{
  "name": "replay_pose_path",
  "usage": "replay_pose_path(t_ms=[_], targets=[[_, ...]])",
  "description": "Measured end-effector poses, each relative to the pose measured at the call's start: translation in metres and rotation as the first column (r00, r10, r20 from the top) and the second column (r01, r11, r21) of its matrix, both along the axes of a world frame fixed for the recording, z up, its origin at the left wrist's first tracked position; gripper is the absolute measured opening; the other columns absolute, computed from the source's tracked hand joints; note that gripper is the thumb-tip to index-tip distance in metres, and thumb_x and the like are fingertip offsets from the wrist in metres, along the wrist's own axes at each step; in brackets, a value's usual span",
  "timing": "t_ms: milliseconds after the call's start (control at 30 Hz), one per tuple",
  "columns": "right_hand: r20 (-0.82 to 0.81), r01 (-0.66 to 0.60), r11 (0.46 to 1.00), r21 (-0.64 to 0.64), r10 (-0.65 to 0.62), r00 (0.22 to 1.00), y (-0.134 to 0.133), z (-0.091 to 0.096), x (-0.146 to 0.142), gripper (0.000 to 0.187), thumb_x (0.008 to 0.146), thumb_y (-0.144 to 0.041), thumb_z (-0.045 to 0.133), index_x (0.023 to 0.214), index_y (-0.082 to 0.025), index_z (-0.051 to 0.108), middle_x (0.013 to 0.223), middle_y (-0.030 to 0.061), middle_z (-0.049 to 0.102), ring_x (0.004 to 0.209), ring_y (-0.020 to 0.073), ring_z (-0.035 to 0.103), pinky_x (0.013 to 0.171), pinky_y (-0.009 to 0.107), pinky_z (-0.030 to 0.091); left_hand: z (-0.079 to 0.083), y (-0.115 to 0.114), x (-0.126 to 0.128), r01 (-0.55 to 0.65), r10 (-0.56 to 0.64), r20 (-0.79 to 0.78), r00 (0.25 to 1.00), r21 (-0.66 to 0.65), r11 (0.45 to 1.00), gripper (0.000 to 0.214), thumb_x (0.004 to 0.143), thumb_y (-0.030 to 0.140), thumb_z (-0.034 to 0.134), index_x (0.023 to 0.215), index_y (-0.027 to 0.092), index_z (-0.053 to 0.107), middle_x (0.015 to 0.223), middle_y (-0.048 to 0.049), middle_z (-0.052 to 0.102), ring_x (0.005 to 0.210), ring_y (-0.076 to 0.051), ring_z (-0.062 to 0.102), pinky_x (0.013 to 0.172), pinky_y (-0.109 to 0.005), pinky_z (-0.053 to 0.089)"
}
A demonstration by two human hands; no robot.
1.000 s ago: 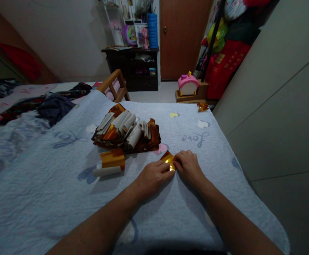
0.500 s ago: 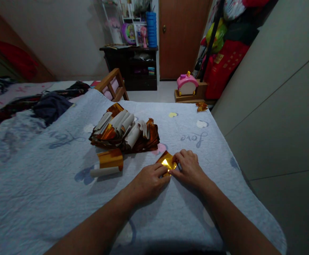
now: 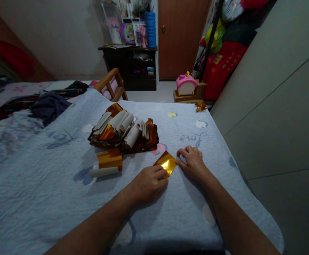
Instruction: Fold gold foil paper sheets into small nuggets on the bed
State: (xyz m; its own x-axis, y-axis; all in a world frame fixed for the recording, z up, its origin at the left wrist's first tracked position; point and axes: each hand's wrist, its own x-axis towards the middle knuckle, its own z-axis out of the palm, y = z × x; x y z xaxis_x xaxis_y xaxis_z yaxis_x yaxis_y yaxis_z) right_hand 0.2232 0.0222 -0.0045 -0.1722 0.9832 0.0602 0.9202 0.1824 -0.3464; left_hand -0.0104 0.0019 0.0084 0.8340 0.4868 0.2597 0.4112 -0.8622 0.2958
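A small square of shiny gold foil paper (image 3: 170,163) lies on the bed cover, turned with a corner toward the far side. My left hand (image 3: 151,182) holds its near left edge, fingers bent over the foil and the thumb close beside them. At the right corner is my right hand (image 3: 193,163), its thumb tip touching or just beside the foil and its index finger arched apart from the thumb. Left of the hands sits a loose gold sheet (image 3: 110,159) with its near edge curled to show a pale back. Beyond it rises a pile of gold and grey-white folded papers (image 3: 125,131).
The pale blue cover (image 3: 64,198) spreads under everything. A crumpled gold piece (image 3: 200,106) lies at its far right corner. Dark clothing (image 3: 50,106) is heaped to the left, a wooden chair (image 3: 114,85) stands past the far edge, and a pale cabinet (image 3: 276,106) flanks the right.
My right hand has moved slightly right, its index finger lifting off the foil, so more of the gold square shows. My left hand stays on the foil, shifted slightly left.
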Motion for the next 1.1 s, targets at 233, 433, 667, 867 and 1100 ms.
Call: replay_pose_path(t_ms=[233, 433, 667, 867, 1100], targets=[[0.002, 0.013, 1.0, 0.023, -0.013, 1.0, 0.002, -0.004, 0.0, 0.011, 0.091, -0.023, 0.066, 0.101, -0.022, 0.068, 0.101, 0.0079, 0.062, 0.096, 0.0268, 0.05, 0.082, 0.037, 0.031, -0.003, -0.001, 0.006, -0.06, 0.057, -0.074, 0.996, -0.05, 0.997, 0.006, 0.092, 0.024, 0.061, 0.092, 0.018, 0.062, 0.095, -0.0065, 0.068, 0.092, -0.024, 0.062, 0.081, -0.038, 0.054], [-0.194, -0.136, 0.989, 0.062, 0.146, 0.97, -0.003, 0.002, 0.0, 0.017, 0.087, -0.008, 0.056, 0.097, -0.02, 0.064, 0.103, 0.0085, 0.061, 0.099, 0.0252, 0.05, 0.088, 0.038, 0.038, -0.008, 0.004, 0.013, -0.223, 0.223, -0.01, 0.975, -0.103, 0.969, 0.023, 0.086, 0.034, 0.074, 0.097, 0.018, 0.062, 0.105, -0.0087, 0.068, 0.098, -0.026, 0.061, 0.083, -0.04, 0.054], [-0.278, -0.334, 0.941, 0.059, 0.337, 0.899, -0.013, 0.006, -0.007, 0.035, 0.073, -0.006, 0.062, 0.105, -0.021, 0.06, 0.117, 0.0094, 0.056, 0.111, 0.0275, 0.047, 0.095, 0.043, 0.039, -0.012, 0.002, 0.012, -0.182, 0.178, 0.063, 0.982, 0.068, 0.981, 0.013, 0.096, 0.018, 0.054, 0.091, 0.017, 0.066, 0.087, -0.0064, 0.071, 0.083, -0.021, 0.066, 0.075, -0.035, 0.056], [-0.28, -0.296, 0.939, 0.175, 0.336, 0.899, -0.009, -0.006, -0.012, 0.022, 0.079, -0.002, 0.056, 0.09, -0.02, 0.061, 0.109, 0.0089, 0.062, 0.104, 0.0254, 0.049, 0.09, 0.04, 0.038, -0.012, 0.004, 0.009, -0.231, 0.207, 0.156, 0.966, 0.153, 0.961, 0.019, 0.097, 0.016, 0.05, 0.09, 0.017, 0.067, 0.083, -0.0068, 0.073, 0.076, -0.019, 0.07, 0.07, -0.032, 0.057], [-0.238, -0.294, 0.935, 0.199, 0.337, 0.911, -0.008, -0.001, -0.014, 0.02, 0.076, 0.001, 0.055, 0.079, -0.019, 0.056, 0.087, 0.0057, 0.062, 0.089, 0.023, 0.049, 0.08, 0.037, 0.036, -0.014, 0.008, 0.008, -0.244, 0.209, 0.198, 0.958, 0.171, 0.955, 0.023, 0.1, 0.018, 0.048, 0.088, 0.017, 0.068, 0.083, -0.0079, 0.072, 0.078, -0.019, 0.069, 0.073, -0.031, 0.057]])
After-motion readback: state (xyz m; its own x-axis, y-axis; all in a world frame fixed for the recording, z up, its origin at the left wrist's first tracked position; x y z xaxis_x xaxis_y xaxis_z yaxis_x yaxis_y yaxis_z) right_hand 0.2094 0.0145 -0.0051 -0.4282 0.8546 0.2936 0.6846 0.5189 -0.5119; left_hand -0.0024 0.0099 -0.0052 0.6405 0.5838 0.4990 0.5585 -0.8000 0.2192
